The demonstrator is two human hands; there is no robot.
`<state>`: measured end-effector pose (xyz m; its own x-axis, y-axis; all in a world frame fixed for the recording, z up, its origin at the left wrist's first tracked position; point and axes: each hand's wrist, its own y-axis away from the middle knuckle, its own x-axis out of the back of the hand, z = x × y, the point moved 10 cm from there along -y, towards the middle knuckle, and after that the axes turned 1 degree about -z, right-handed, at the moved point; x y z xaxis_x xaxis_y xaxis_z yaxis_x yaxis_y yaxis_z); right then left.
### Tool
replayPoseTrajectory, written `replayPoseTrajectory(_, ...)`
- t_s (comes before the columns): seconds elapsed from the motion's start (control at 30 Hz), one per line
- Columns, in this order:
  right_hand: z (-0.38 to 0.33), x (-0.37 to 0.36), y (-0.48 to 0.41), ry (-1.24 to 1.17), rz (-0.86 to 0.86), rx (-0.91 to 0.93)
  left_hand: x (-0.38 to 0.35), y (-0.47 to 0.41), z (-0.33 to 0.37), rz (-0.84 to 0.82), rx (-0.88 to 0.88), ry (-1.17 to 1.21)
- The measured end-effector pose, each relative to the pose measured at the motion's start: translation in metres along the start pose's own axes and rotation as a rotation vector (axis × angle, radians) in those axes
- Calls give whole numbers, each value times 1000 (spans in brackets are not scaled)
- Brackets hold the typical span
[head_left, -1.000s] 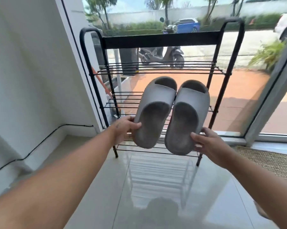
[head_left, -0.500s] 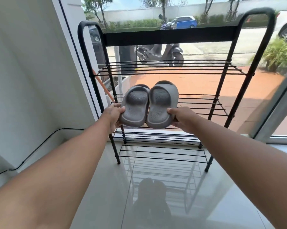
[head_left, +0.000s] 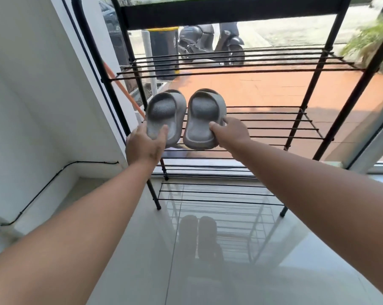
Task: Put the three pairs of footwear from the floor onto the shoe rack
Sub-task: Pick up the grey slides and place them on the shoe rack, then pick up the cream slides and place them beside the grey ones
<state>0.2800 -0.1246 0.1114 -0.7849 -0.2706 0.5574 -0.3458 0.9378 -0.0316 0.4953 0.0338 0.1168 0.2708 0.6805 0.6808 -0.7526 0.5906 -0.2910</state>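
Grey and made of soft moulded foam, two chunky slide sandals sit side by side at the left end of the middle shelf of a black metal wire shoe rack (head_left: 252, 69), toes pointing away toward the window. In the head view, the left grey foam slide (head_left: 164, 113) is gripped at its heel by the left hand (head_left: 145, 143), thumb lying on the footbed and fingers wrapped under the sole. The right grey foam slide (head_left: 205, 119) is pinched at its heel edge by the right hand (head_left: 230, 130), thumb on top and fingers curled around the outer side. The two slides are just beside each other, a narrow gap between them. Whether their soles rest fully on the shelf bars cannot be told. The rack stands on a glossy pale tiled floor (head_left: 142, 249), which mirrors the slides and shelves. Behind the rack is a large glass window (head_left: 274, 91) looking onto an orange paved yard with a parked dark scooter (head_left: 199, 40). A white wall (head_left: 32, 95) runs along the left, with a thin black cable (head_left: 54, 179) near its base.
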Motion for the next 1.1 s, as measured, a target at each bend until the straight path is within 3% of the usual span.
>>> replayPoseTrajectory(0.1,-3,-9,23,62,2,103,-1,23,16,45,-310,-177)
replayPoseTrajectory(0.17,-2,-15,32,202,31,156,-3,28,16,45,-385,-192)
replayPoseTrajectory(0.27,-7,-12,25,339,75,156,-5,21,16,31,-390,-165)
replayPoseTrajectory(0.53,-16,-31,0,511,-108,200,-19,-6,9,-125,-276,-162)
replayPoseTrajectory(0.63,-14,-18,8,437,-70,228,-12,10,16,-23,-296,-229)
replayPoseTrajectory(0.73,-16,6,24,345,26,341,6,50,60,230,-639,-209)
replayPoseTrajectory(0.8,-8,28,39,335,82,405,-2,84,89,281,-883,-160)
replayPoseTrajectory(0.87,9,54,55,338,117,453,-25,113,111,221,-1002,-80)
replayPoseTrajectory(0.93,29,83,71,350,121,511,-51,138,129,121,-1003,36)
replayPoseTrajectory(1.1,110,165,105,463,127,453,-133,183,161,-265,-697,261)
